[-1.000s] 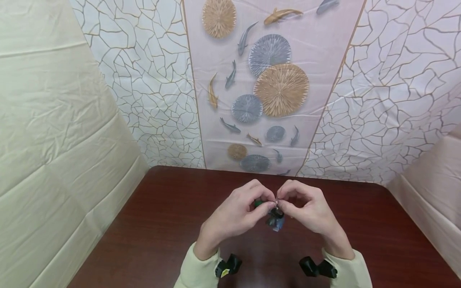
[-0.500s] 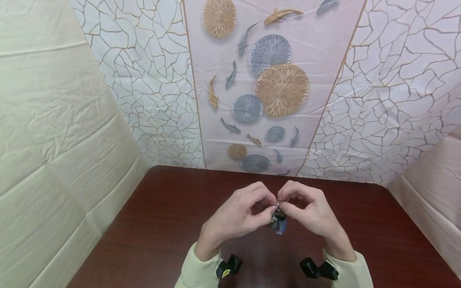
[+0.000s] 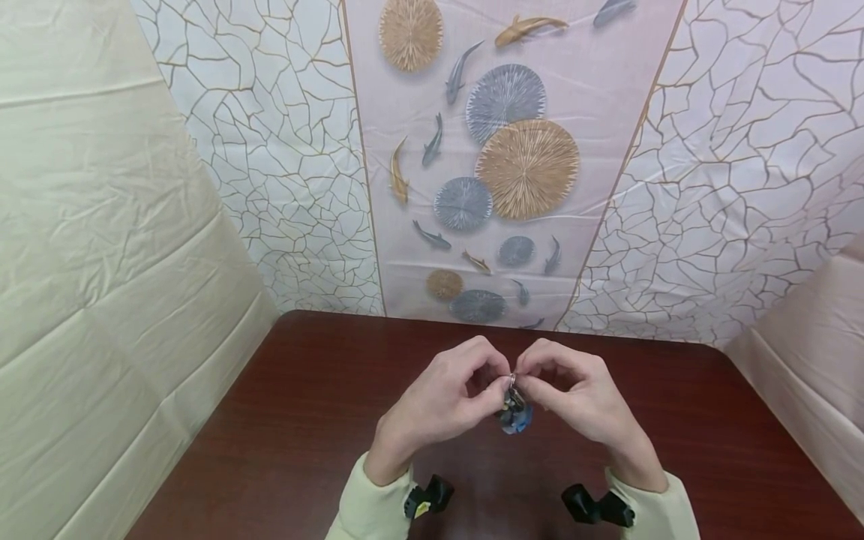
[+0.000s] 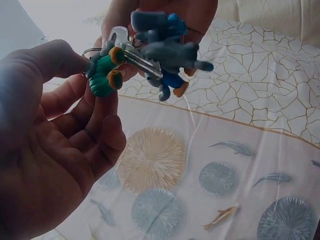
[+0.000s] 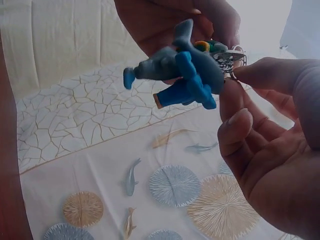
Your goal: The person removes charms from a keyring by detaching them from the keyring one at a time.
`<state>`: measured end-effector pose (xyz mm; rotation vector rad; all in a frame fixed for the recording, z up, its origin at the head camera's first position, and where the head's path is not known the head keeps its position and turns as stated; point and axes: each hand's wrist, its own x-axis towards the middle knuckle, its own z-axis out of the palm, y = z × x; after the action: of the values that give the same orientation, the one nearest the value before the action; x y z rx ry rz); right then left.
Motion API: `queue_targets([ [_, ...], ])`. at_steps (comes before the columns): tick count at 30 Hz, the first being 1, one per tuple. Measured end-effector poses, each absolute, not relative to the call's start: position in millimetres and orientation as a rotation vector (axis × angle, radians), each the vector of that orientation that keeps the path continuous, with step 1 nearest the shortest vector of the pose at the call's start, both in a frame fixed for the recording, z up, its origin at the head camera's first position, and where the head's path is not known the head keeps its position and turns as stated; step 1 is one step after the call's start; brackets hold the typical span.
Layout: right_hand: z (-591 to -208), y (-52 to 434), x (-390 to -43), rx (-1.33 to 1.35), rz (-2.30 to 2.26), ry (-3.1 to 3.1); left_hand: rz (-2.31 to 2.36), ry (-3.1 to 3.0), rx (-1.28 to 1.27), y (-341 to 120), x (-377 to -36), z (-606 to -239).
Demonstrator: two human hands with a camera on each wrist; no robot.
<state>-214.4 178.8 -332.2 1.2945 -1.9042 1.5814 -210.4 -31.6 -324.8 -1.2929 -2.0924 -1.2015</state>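
Both hands meet over the table, pinching a keychain [image 3: 516, 418] with small figurines at its top. My left hand [image 3: 440, 394] holds it between thumb and fingertips, close to the ring [image 4: 91, 51] and a green figurine [image 4: 101, 79] with orange ends. Opposite, my right hand [image 3: 582, 390] pinches the metal ring [image 5: 238, 59] with thumb and index finger. A grey-and-blue figurine [image 5: 177, 75] dangles below. Between the figurines, a shiny silver piece [image 4: 142, 61] shows in the left wrist view. Fingertips hide part of the ring, so whether it is spread apart cannot be told.
A dark reddish-brown table [image 3: 304, 427] lies under the hands. Behind it hangs a patterned cloth [image 3: 472, 247] with fish and round motifs. Pale cloth walls [image 3: 135, 300] stand on both sides. Each wrist wears a black camera [image 3: 429, 497].
Both hands stay nearly in place, with the keychain shifting slightly left and up since half a second ago. Its hanging figurines have turned a little, and green no longer shows beside the left fingers.
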Motion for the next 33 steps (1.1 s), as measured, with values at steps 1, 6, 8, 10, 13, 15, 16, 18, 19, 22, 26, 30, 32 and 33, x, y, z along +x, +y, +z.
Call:
queue_targets([
  [1, -331.9, 178.6, -213.7, 1.274, 1.573, -1.929, -1.207, -2.094, -1.287, -31.9, -211.1, -325.1],
  [6, -328.2, 177.4, -210.4, 1.135, 1.491, -2.087, -1.188, -2.098, -1.24, -32.9, -216.5, -327.8],
  [8, -326.5, 177.1, -209.1, 1.069, 1.467, -2.157, -1.173, -2.105, -1.214, -32.9, -218.4, -328.9],
  [10, -325.2, 176.7, -208.5, 1.024, 1.449, -2.222, -1.162, -2.116, -1.189, -32.6, -219.7, -329.8],
  [13, -324.7, 175.0, -208.3, 0.976, 1.434, -2.316, -1.123, -2.129, -1.166, -32.3, -220.7, -330.2],
  [15, -324.9, 173.7, -208.6, 0.954, 1.428, -2.36, -1.096, -2.133, -1.16, -32.3, -221.0, -330.4],
  [16, -325.1, 173.2, -208.7, 0.941, 1.426, -2.377, -1.082, -2.133, -1.161, -32.3, -221.2, -330.6],
  [18, -325.0, 172.6, -208.5, 0.916, 1.427, -2.4, -1.059, -2.134, -1.163, -32.5, -221.5, -331.0],
  [19, -324.8, 172.6, -208.5, 0.911, 1.426, -2.402, -1.049, -2.133, -1.164, -32.5, -221.8, -331.2],
  [22, -324.9, 173.1, -208.5, 0.92, 1.409, -2.395, -1.027, -2.131, -1.171, -32.3, -222.5, -332.0],
  [26, -326.2, 174.4, -209.8, 0.972, 1.379, -2.352, -1.024, -2.136, -1.175, -31.8, -222.6, -332.5],
  [30, -327.9, 175.3, -210.8, 1.022, 1.372, -2.3, -1.035, -2.145, -1.166, -31.5, -222.2, -332.8],
  [32, -329.0, 175.5, -211.1, 1.037, 1.381, -2.283, -1.047, -2.149, -1.158, -31.5, -221.8, -332.7],
  [33, -329.5, 175.4, -211.2, 1.042, 1.39, -2.276, -1.055, -2.149, -1.153, -31.6, -221.7, -332.6],
])
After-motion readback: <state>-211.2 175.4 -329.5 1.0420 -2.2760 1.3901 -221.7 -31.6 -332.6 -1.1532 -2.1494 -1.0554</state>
